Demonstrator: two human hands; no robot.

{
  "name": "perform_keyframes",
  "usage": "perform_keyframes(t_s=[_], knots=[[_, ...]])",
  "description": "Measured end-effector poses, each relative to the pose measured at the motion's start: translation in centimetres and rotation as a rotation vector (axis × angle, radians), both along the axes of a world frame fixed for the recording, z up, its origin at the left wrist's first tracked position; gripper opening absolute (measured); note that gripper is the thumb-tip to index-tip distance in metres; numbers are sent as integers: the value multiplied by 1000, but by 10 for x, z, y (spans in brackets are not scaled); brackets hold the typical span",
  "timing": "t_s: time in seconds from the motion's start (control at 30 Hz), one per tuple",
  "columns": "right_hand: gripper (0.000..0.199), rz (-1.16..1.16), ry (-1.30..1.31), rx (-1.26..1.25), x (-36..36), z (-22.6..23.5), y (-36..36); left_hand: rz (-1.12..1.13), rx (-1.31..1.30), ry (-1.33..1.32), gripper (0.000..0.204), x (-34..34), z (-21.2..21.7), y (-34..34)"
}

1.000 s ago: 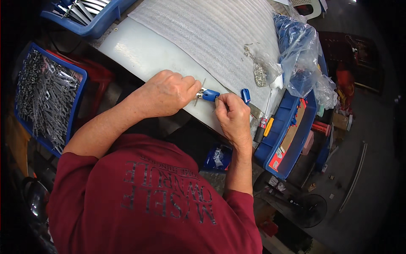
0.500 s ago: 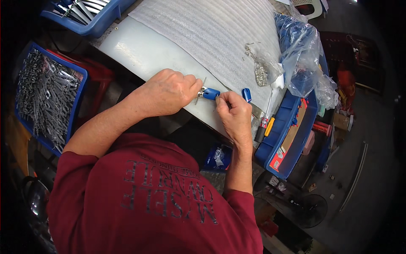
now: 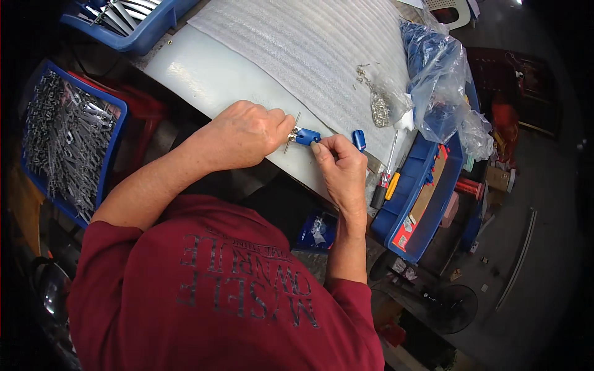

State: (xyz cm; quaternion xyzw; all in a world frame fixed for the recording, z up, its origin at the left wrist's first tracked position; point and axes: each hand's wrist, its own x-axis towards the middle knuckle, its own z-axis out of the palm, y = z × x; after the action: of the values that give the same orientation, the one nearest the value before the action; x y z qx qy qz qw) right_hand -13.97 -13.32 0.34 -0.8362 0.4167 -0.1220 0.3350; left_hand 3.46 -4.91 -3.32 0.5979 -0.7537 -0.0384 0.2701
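My left hand (image 3: 244, 133) is closed around a small metal part with thin prongs (image 3: 292, 130) at the near edge of the white table (image 3: 204, 77). My right hand (image 3: 339, 166) pinches a small blue plastic piece (image 3: 307, 136) against that metal part. The two hands meet over the table's front edge. A second blue plastic piece (image 3: 359, 139) lies on the table just right of my right hand.
Ribbed white foam sheet (image 3: 309, 55) covers the table. A clear bag of small metal bits (image 3: 380, 105) and a bag of blue pieces (image 3: 436, 80) lie at right. A screwdriver (image 3: 385, 179) rests by a blue bin (image 3: 414, 210). A blue crate of metal parts (image 3: 65, 145) stands at left.
The hands stay in nearly the same place; my right fingers have shifted slightly on the blue piece against the metal part.
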Motion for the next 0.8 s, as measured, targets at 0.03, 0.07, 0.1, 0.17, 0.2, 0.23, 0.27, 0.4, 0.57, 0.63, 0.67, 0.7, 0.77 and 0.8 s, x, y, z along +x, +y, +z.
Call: perform_keyframes(t_s=[0.03,0.07,0.1,0.17,0.2,0.23,0.27,0.4,0.57,0.63,0.67,0.7,0.77,0.8], knots=[[13,-15,14,-14,0,2,1,-7,7,7,14,1,1,0],[13,-14,14,-16,-2,1,0,-14,15,13,14,1,1,0],[14,-19,2,-4,-3,0,0,-12,14,13,14,1,1,0],[14,-22,-11,7,-6,1,0,-12,4,38,15,1,2,0],[13,-27,-43,37,-8,2,0,-10,3,38,15,2,1,0],[13,-31,-76,68,-10,3,-1,-14,6,39,15,2,1,-1],[13,-30,-76,69,-10,4,-2,-17,10,39,16,2,0,-1],[14,57,-87,-176,-6,3,-8,-24,-4,71,16,1,0,-1],[19,91,-31,17,1,-1,3,-83,-7,86,16,7,2,2],[20,79,-83,120,-3,-5,3,-108,-2,95,16,9,8,3],[20,76,-156,150,-5,-5,5,-130,6,108,16,10,10,3],[21,72,-230,179,-6,-5,6,-132,6,103,16,9,12,4],[21,29,-240,167,-5,-3,11,-97,-15,134,17,5,17,7],[21,-13,-245,156,-5,-2,13,-99,-16,130,17,4,19,8]])
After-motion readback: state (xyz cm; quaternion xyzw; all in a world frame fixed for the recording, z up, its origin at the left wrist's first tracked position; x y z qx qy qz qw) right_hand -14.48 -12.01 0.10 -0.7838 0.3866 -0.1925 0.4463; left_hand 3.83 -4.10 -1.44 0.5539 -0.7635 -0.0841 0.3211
